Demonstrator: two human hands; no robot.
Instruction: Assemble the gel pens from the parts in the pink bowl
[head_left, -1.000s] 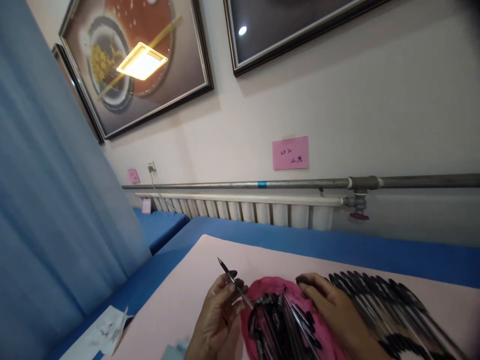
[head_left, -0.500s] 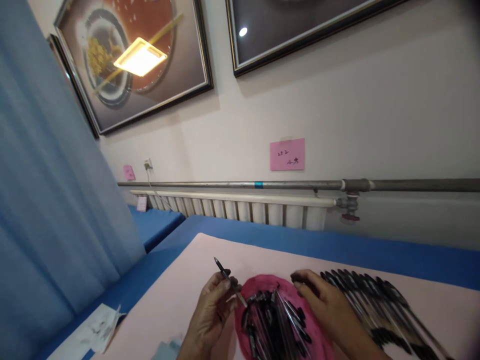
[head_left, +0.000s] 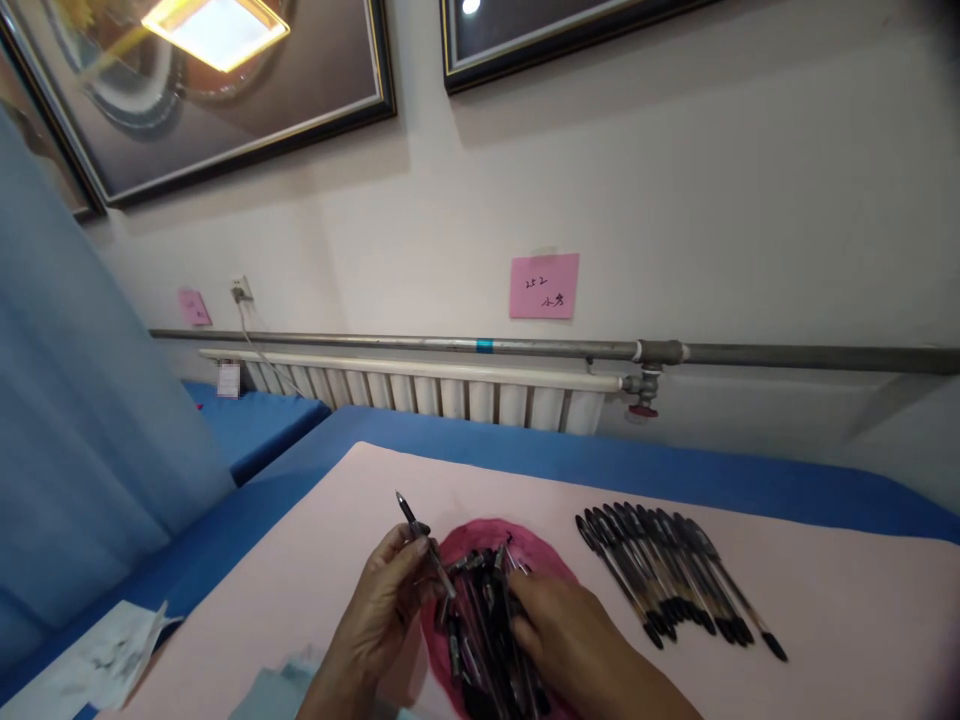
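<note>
Left hand [head_left: 386, 605], left of a round pink container [head_left: 536, 545], fingers pinching a slanted clear-barrelled pen [head_left: 409, 515], upper end pointing far left. Right hand [head_left: 562, 625], back uppermost, extended into the container, covering part of the loose pen pieces [head_left: 480, 630]; finger grip cannot be told. Row of black-ended pens [head_left: 656, 565], right; pale-blue cloth [head_left: 274, 692], near left.

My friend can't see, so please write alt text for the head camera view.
A person's left hand holds a thin, dark-tipped pen at a slant by a round, bright pink container, while the right hand has its fingers among the dark, slender pens inside. To the right, black-ended clear pens lie in a row on a pale pink sheet.
</note>
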